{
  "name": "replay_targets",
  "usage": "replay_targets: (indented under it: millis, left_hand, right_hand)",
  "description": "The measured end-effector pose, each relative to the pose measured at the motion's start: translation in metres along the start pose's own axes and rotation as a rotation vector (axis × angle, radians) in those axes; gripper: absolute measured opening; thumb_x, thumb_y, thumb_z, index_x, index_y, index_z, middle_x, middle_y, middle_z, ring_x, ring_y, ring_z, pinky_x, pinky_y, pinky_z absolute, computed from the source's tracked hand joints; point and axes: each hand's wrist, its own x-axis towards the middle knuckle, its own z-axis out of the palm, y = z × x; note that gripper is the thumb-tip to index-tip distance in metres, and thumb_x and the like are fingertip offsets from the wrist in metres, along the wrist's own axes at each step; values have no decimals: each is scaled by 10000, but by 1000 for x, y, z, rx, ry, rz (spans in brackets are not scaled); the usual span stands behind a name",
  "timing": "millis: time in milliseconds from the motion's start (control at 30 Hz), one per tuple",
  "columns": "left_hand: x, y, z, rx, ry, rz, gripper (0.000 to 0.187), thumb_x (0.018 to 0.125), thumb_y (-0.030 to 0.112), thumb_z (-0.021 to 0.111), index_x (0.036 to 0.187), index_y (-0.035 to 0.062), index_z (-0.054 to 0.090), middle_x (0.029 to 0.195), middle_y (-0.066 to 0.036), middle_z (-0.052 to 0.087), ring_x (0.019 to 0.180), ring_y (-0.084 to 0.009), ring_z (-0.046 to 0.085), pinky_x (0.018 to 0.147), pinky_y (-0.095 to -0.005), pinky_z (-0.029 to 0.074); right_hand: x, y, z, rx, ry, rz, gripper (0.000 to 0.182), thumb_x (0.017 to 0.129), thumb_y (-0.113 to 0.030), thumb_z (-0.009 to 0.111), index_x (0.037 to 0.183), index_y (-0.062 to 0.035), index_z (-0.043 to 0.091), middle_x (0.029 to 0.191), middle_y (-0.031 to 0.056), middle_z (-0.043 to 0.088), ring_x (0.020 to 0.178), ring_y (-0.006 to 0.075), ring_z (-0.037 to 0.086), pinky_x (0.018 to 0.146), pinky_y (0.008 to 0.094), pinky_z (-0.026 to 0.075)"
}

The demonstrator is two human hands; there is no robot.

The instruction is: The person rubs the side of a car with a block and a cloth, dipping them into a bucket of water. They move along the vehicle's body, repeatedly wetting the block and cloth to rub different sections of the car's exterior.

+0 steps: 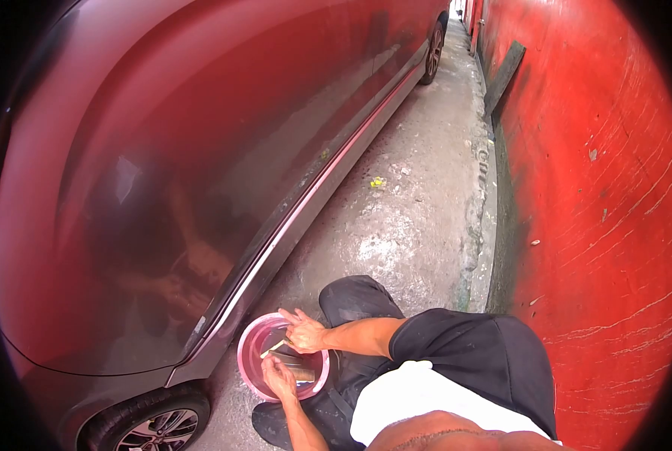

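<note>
A pink bucket (249, 353) with water in it stands on the concrete beside the car's sill. My right hand (304, 332) is over the bucket's far rim, its fingers pinched on a thin pale strip (274, 349) that slants into the water. Over the near side, my left hand (279, 376) has its fingers curled down on a dark flat piece (303, 371) lying in the bucket. My knee in dark trousers (354, 295) is just right of the bucket.
A dark red car (163, 173) fills the left side, with its front wheel (151, 425) at the bottom and its rear wheel (433, 52) far off. A red wall (599, 188) closes the right side. A narrow concrete lane (418, 210) runs between them, with a dark plank (505, 75) leaning on the wall.
</note>
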Motion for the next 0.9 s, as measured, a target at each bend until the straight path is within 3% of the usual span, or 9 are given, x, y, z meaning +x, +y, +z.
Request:
replay_targets:
  millis: [33,167,267,333,467,533,667,733,900]
  left_hand:
    - [-1,-13,1,-207,-10,-50,191,938,-1,541,1120,-39,586,890,-65,556,809,-123,506,715,-229,417]
    - [-1,-18,2,-242,-21,-35,236,940,29,545,1164,-42,566,847,-69,573,833,-126,528,728,-218,399]
    - [-3,6,-1,-399,13,-287,202,907,-35,547,1095,-34,622,951,-81,592,858,-127,539,738,-226,417]
    - [0,42,-8,88,-88,-105,179,872,-102,535,957,-24,672,1046,-84,578,839,-129,540,710,-239,445]
    - [-1,30,-2,266,2,104,176,825,-143,544,824,-21,671,1138,-83,559,836,-129,549,664,-243,462]
    - [0,42,-2,-80,7,-227,132,806,-117,571,847,-21,652,1133,-108,585,847,-175,574,663,-286,482]
    - [0,18,-1,-363,33,-391,177,779,-124,577,898,-8,639,1068,-104,601,829,-183,561,686,-289,479]
    - [-1,21,-3,168,12,43,178,841,-65,562,987,16,625,939,-74,586,765,-148,510,677,-260,455]
    - [3,-1,-1,118,29,85,164,916,15,531,1061,6,606,887,-47,582,725,-117,493,634,-238,408]
  right_hand:
    - [0,0,1,3,12,-3,427,960,-350,523,893,28,709,945,168,677,1447,423,293,1070,636,318]
    - [0,0,0,16,11,3,428,961,-352,521,885,23,712,942,163,677,1449,420,289,1074,632,310]
    - [0,0,2,7,22,0,431,964,-356,517,880,19,714,943,161,677,1450,418,286,1078,629,304]
    - [0,0,1,10,2,9,434,966,-357,514,881,18,714,950,160,677,1453,418,280,1078,628,304]
    - [0,0,0,11,3,14,436,969,-356,511,884,20,714,958,161,678,1454,418,276,1081,630,300]
    - [0,-1,-1,16,-16,14,438,971,-355,507,886,22,714,961,161,678,1456,416,275,1085,632,298]
    - [0,0,-3,17,-9,12,439,969,-356,511,888,25,713,958,164,678,1454,416,279,1084,637,304]
    - [0,0,-4,28,-20,7,439,967,-353,516,893,33,712,959,174,682,1450,419,288,1074,642,325]
    - [0,0,-5,22,-21,4,439,965,-347,519,901,43,711,964,187,685,1442,424,302,1064,644,345]
